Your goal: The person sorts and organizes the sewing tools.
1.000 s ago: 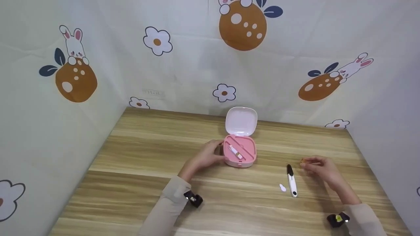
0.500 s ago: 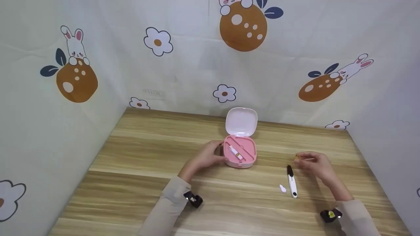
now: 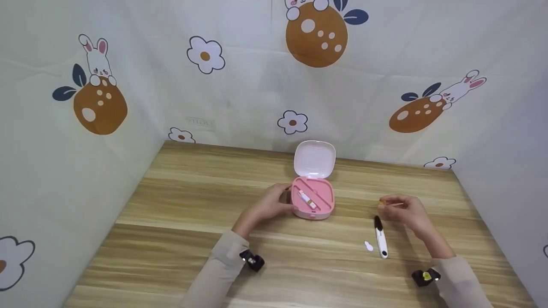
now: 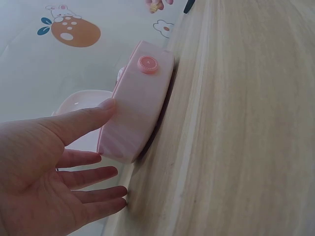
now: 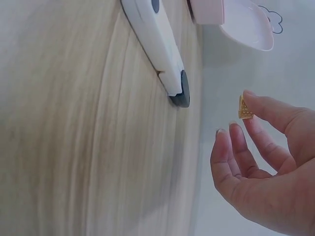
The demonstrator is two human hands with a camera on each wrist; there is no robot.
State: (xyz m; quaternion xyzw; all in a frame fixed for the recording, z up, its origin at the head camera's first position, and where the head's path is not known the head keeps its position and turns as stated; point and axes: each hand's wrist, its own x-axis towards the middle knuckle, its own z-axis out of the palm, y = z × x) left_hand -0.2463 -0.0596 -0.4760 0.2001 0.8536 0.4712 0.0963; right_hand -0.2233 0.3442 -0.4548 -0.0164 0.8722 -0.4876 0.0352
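An open pink box (image 3: 312, 214) stands on the table with its pale lid (image 3: 315, 158) tilted up behind it. My left hand (image 3: 270, 202) is at the box's left side; its thumb touches the wall and its fingers are spread fairly straight. In the box's pink tray lies a small white stick with a gold-brown band (image 3: 307, 199). My right hand (image 3: 406, 212) pinches a small gold dimpled thimble (image 5: 244, 108) between thumb and index finger, above the table. Just left of that hand lie white thread snips (image 3: 381, 244) with a black tip end.
A small pale flat piece, like a needle threader (image 3: 368, 246), lies left of the snips. The wood-grain table (image 3: 180, 184) meets printed cloth walls (image 3: 239, 94) at the back and sides.
My right hand has moved left and a little away from me with the thimble, closer to the box. The left hand, box and snips stay where they were.
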